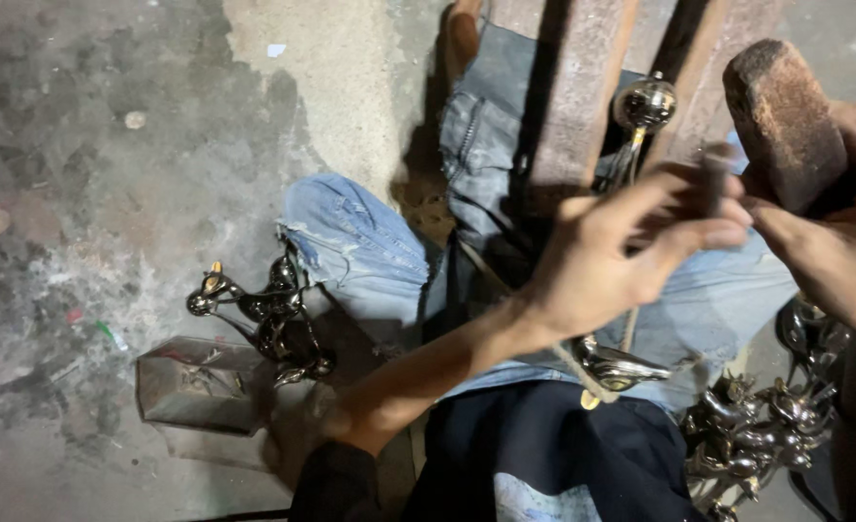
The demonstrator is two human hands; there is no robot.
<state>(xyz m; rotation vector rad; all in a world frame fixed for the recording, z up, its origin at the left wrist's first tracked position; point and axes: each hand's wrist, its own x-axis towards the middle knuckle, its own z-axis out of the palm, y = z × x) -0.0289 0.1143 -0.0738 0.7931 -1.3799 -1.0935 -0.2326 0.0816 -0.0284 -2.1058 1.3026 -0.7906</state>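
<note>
Nearest us, our left hand (607, 266) pinches a small dark metal pin (716, 188) between thumb and fingertips, just above a chrome fitting (621, 367) on our lap. Our right hand (839, 242) is closed around a rusty hammer head (781, 121) touching those fingertips; a glancing blow could bruise them or flick the pin away. Beyond our denim knee (351, 242), loose chrome pieces (268, 314) lie on the concrete floor (109, 145).

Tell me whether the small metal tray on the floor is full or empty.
Empty: the metal tray shows only its bare, scuffed bottom; the shiny metal parts lie beside it.
</note>
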